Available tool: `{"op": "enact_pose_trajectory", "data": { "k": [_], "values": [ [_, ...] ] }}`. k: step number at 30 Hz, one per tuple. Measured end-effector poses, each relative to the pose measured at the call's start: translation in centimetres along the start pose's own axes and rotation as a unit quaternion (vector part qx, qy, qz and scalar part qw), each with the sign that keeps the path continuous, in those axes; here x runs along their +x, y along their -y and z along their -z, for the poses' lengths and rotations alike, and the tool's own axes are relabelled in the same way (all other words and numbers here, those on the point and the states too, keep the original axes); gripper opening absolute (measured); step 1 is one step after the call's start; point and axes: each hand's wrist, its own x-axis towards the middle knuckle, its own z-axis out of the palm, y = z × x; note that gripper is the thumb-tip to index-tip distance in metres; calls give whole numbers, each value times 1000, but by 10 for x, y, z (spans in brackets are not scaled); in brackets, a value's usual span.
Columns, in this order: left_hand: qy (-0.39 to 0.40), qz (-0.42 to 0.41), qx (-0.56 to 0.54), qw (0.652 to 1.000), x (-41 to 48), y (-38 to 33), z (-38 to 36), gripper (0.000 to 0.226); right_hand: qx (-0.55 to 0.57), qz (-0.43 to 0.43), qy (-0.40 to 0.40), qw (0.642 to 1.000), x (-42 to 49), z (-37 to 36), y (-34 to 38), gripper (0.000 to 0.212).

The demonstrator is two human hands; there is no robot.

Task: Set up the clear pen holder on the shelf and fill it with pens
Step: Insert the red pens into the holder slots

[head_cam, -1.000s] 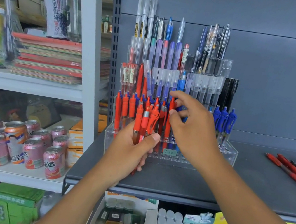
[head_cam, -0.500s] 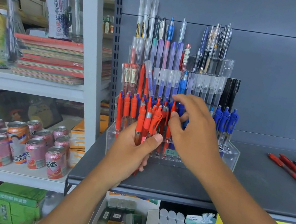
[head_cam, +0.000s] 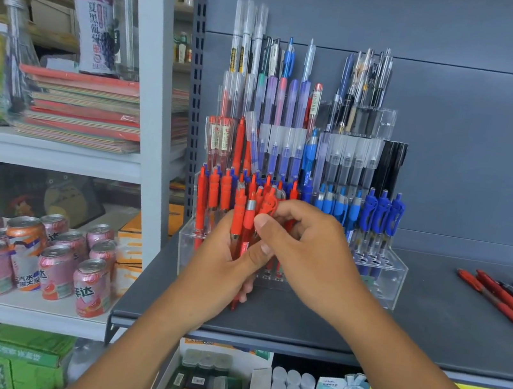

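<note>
Pen holder stands behind left hand and right hand gripping pens

The clear acrylic tiered pen holder shows red plastic pens at centre left, blue plastic pens at centre right; the flat shelf is dark grey.

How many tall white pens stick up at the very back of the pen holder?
3, side by side at the back left of the holder: left pen, middle pen, right pen. More could hide behind them.
</note>
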Motion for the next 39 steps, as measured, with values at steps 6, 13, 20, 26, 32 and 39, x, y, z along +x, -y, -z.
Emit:
{"op": "enact_pose_trajectory", "data": {
  "k": [6, 13, 20, 26, 32, 39],
  "values": [
    [-19, 16, 21, 999, 1, 3, -1, 20, 28, -14, -55, 998, 7, 6, 3, 14],
    [-35, 32, 12, 999, 1, 2, -1, 17, 101, -20, -126, 987, 16, 18, 15, 12],
    [-27, 20, 7, 999, 0, -2, -3, 2, 132, 2, -174, 976, 25, 34, 18, 6],
    [-42, -9, 16, 999, -3, -3, -4, 14, 97, 4, -175, 980, 26, 39, 9, 10],
    [-27, -9, 35, 999, -3, -3, -3, 33, 77, 16, -188, 979, 28, 42, 1, 14],
    [-33, 8, -1, 999, -3, -2, -3, 28, 36, 54, -178, 982, 28, 44, 3, 42]
  ]
}}
